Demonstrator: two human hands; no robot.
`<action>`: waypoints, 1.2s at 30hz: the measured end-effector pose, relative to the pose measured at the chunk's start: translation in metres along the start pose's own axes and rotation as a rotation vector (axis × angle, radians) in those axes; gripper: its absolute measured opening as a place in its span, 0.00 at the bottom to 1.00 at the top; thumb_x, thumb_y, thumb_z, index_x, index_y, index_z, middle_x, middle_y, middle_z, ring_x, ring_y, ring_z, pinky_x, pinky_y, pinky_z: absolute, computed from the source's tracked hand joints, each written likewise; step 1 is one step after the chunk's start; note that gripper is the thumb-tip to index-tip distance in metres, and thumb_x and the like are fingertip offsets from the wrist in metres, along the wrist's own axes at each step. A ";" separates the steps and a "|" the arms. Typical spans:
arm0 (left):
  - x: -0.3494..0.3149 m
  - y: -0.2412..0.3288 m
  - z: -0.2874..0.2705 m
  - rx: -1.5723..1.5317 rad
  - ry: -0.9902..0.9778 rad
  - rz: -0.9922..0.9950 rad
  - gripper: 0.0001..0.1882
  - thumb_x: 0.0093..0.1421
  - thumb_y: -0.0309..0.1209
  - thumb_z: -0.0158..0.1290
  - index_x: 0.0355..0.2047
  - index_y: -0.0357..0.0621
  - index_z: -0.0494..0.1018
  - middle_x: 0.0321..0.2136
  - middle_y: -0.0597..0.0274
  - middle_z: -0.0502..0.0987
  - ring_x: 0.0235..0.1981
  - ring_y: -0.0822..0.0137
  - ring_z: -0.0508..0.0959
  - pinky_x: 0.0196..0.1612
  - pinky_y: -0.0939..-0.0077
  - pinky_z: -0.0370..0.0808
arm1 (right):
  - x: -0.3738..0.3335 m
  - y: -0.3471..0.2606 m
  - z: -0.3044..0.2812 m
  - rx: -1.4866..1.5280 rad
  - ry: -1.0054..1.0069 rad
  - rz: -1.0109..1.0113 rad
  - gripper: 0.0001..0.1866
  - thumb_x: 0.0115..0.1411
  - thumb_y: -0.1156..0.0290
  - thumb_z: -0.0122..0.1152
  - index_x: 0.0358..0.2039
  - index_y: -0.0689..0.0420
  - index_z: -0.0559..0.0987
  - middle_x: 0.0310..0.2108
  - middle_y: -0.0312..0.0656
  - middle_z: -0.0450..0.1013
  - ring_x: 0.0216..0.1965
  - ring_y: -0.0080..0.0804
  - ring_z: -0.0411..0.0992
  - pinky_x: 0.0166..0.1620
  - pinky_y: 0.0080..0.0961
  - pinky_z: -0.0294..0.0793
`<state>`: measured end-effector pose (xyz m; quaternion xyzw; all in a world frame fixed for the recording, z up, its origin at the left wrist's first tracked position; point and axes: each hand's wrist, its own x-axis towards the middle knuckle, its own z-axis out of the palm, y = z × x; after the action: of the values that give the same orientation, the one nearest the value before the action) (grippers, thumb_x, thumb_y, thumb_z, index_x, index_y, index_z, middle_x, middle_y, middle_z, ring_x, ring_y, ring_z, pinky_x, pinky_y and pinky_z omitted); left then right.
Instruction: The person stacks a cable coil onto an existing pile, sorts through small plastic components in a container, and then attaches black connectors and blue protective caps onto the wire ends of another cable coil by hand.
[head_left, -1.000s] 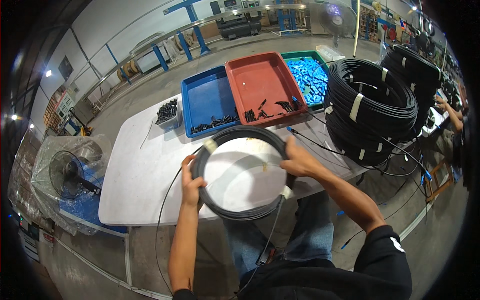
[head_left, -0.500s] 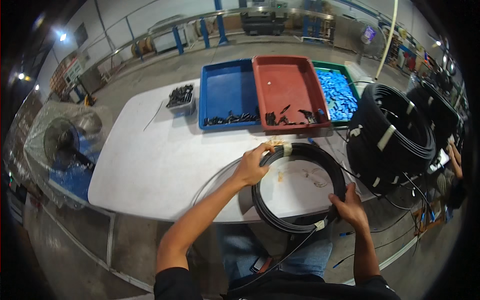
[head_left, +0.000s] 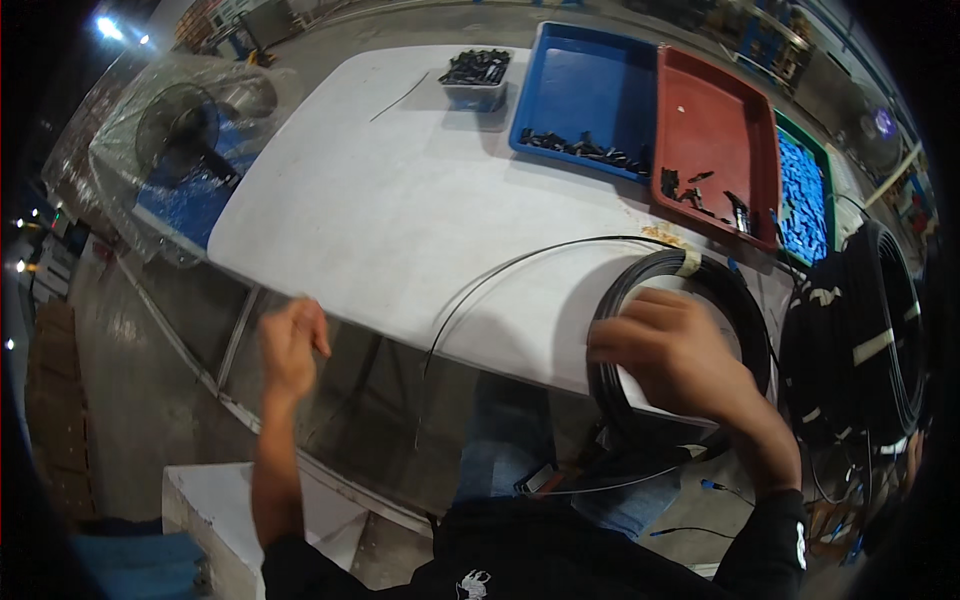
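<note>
A coil of black cable (head_left: 752, 300) lies on the white table near its front edge, bound with pale tape. One loose end (head_left: 480, 290) arcs left from it across the table and hangs over the edge. My right hand (head_left: 685, 360) is above the coil's left part and middle, its fingers bent and smeared by motion; whether it grips anything is unclear. Off the table's front left edge, my left hand (head_left: 290, 345) is raised with its fingers curled closed. What it holds, if anything, is hidden.
On the table (head_left: 330, 200) stand a small tub of black parts (head_left: 476, 80), a blue tray (head_left: 590, 90), a red tray (head_left: 715, 130) and a green tray of blue pieces (head_left: 803, 195). Larger black cable coils (head_left: 850, 340) are stacked at right. A plastic-wrapped fan (head_left: 180, 130) stands left.
Both hands have left their hold on the coil's rim. My left hand has swung left off the table; the right has moved over the coil. The view has turned left and down.
</note>
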<state>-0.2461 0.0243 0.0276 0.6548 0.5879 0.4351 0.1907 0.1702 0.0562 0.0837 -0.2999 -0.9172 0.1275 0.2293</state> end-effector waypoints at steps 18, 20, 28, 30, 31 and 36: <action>-0.092 0.067 0.105 0.368 -0.294 0.737 0.37 0.56 0.70 0.48 0.42 0.48 0.76 0.14 0.69 0.69 0.15 0.68 0.72 0.27 0.74 0.72 | 0.127 0.058 0.087 -0.403 -0.139 -0.531 0.17 0.60 0.68 0.51 0.50 0.45 0.79 0.26 0.37 0.74 0.27 0.38 0.79 0.25 0.36 0.76; -0.085 0.053 0.094 0.346 -0.248 0.743 0.38 0.56 0.71 0.47 0.40 0.47 0.77 0.12 0.69 0.67 0.12 0.68 0.69 0.24 0.75 0.70 | 0.113 0.087 0.046 -0.616 -0.124 -0.324 0.17 0.61 0.67 0.51 0.49 0.47 0.80 0.26 0.39 0.76 0.27 0.40 0.79 0.26 0.38 0.75; -0.012 0.136 0.121 0.200 -0.640 0.351 0.54 0.47 0.58 0.67 0.63 0.38 0.56 0.63 0.35 0.60 0.62 0.34 0.65 0.63 0.52 0.65 | 0.031 0.078 -0.064 0.055 0.488 0.055 0.12 0.57 0.79 0.53 0.41 0.56 0.77 0.22 0.41 0.74 0.23 0.32 0.76 0.24 0.33 0.71; 0.012 0.147 0.178 0.020 -0.751 0.231 0.49 0.53 0.51 0.66 0.63 0.37 0.53 0.61 0.31 0.61 0.60 0.37 0.68 0.62 0.53 0.66 | 0.008 0.052 -0.090 0.423 0.748 0.097 0.09 0.65 0.76 0.50 0.43 0.58 0.76 0.22 0.37 0.72 0.18 0.21 0.69 0.20 0.22 0.64; 0.022 0.152 0.207 -0.081 -0.830 0.119 0.49 0.54 0.49 0.66 0.63 0.36 0.51 0.59 0.33 0.62 0.59 0.37 0.69 0.61 0.54 0.66 | -0.007 0.036 -0.112 0.678 0.852 0.124 0.08 0.69 0.73 0.49 0.44 0.59 0.75 0.22 0.35 0.71 0.16 0.17 0.66 0.18 0.17 0.61; 0.027 0.126 0.281 -0.005 -0.523 0.385 0.38 0.50 0.24 0.57 0.59 0.35 0.49 0.52 0.32 0.64 0.59 0.39 0.67 0.60 0.59 0.65 | -0.024 0.054 -0.163 0.898 1.169 -0.121 0.13 0.73 0.68 0.46 0.54 0.58 0.68 0.24 0.39 0.69 0.16 0.21 0.64 0.17 0.17 0.59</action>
<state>0.0518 0.0932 -0.0214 0.8431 0.3830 0.2816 0.2513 0.2947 0.1002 0.1958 -0.1450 -0.5198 0.2972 0.7877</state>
